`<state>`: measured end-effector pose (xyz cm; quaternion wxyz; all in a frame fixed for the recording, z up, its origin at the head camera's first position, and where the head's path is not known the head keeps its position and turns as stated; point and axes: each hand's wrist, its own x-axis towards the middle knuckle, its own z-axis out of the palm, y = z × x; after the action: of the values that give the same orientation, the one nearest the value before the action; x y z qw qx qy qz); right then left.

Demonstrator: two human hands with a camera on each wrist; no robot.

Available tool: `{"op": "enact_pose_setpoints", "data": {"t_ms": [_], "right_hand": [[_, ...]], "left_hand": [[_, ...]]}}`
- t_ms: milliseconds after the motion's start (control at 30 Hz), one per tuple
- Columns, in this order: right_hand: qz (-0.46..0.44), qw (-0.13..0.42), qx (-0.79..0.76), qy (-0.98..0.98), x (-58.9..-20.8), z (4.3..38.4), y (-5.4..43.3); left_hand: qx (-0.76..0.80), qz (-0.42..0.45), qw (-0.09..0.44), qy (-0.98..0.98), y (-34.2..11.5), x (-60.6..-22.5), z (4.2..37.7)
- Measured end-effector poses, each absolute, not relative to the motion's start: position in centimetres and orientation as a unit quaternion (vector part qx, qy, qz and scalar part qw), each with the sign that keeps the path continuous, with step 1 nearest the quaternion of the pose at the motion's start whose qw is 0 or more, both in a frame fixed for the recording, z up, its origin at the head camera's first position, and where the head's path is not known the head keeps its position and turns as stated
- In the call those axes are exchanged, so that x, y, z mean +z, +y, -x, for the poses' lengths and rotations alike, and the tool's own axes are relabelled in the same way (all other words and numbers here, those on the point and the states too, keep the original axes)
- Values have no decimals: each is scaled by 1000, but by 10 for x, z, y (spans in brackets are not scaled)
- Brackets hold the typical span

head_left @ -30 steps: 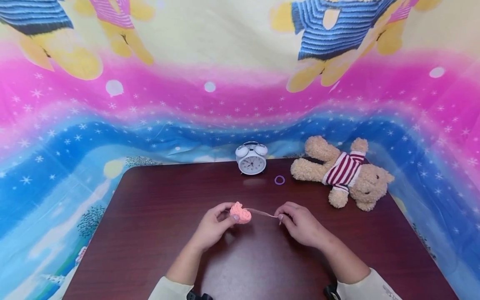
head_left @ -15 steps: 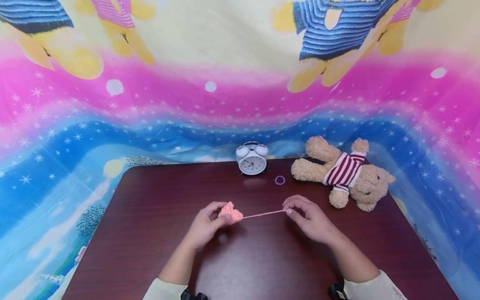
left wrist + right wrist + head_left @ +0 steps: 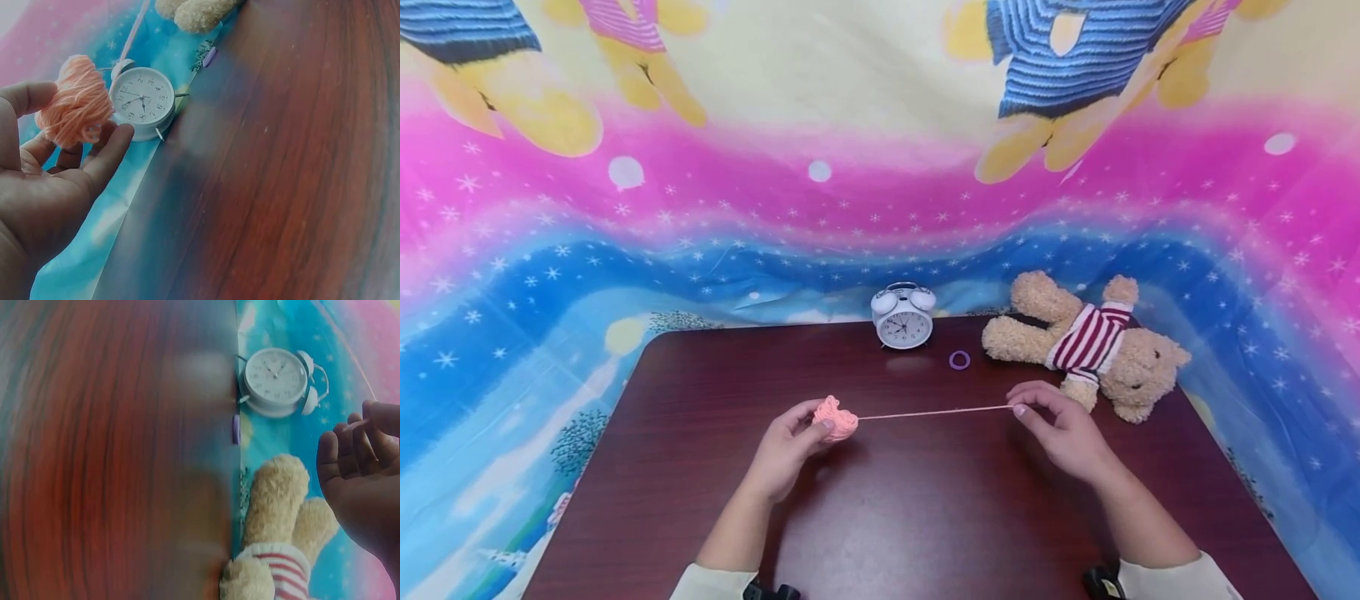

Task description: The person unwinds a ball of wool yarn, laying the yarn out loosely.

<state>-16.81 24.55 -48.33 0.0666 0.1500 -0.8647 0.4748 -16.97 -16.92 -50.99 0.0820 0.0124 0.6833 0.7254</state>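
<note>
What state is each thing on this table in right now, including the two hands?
Yarn bundle: held off the table in the left hand.
Yarn strand: stretched taut between the hands.
Right hand: pinching the strand's end.
Alarm clock: standing upright.
Teddy bear: lying on the table.
Purple ring: lying flat between clock and bear.

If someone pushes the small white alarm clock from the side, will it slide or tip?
The alarm clock stands upright on thin legs, so it probably tips easily. It looks small and likely light. Its round body might roll once it has fallen.
</note>
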Motion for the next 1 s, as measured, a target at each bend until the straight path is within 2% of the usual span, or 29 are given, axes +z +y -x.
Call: {"op": "enact_pose_setpoints", "data": {"t_ms": [233, 600, 833, 1000], "right_hand": [[-135, 84, 470, -868, -481, 167, 261], [-108, 105, 463, -873, -476, 167, 289], [-62, 97, 439, -891, -468, 166, 307], [-32, 92, 417, -904, -464, 162, 317]], "left_hand": [[748, -34, 91, 656, -178, -510, 167], [750, -22, 83, 656, -194, -510, 167], [750, -10, 83, 656, -202, -511, 168], [786, 1, 57, 616, -208, -510, 171]]}}
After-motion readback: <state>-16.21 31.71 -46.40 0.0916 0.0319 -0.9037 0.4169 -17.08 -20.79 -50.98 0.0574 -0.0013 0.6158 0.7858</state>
